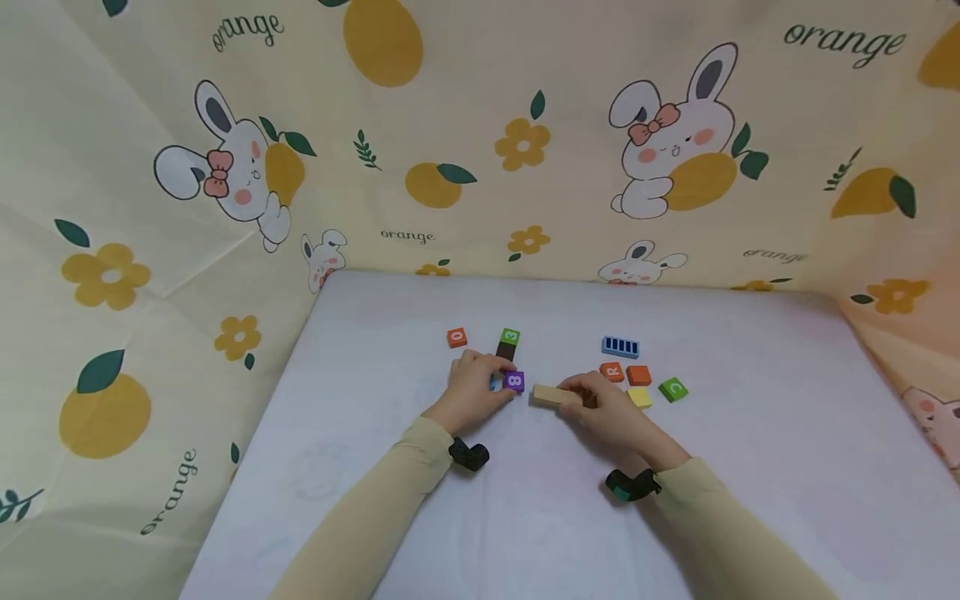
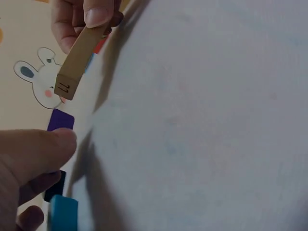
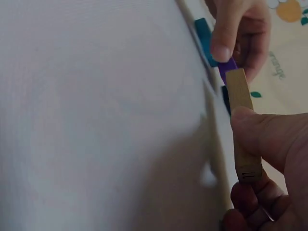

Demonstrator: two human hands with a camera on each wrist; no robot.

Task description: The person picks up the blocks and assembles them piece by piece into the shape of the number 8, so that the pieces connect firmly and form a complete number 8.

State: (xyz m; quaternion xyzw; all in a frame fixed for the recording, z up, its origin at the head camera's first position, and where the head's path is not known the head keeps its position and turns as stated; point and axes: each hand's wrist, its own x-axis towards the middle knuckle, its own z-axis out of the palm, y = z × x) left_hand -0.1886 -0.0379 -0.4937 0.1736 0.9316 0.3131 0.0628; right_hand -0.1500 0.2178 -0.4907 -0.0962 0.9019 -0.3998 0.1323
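My left hand pinches a small purple block marked with an 8, its thumb and index finger on opposite sides. A light blue piece shows partly behind those fingers. In the left wrist view a teal block stands below the thumb. Just right of the purple block, my right hand grips a long plain wooden block. Printed marks show on the wooden block's end. Beyond the left hand lie a black block and a green block marked 3.
An orange block marked 0 lies at the back left. Behind the right hand are a blue slotted piece, an R block, another orange block, a yellow block and a green C block. Printed cloth hangs behind the white table.
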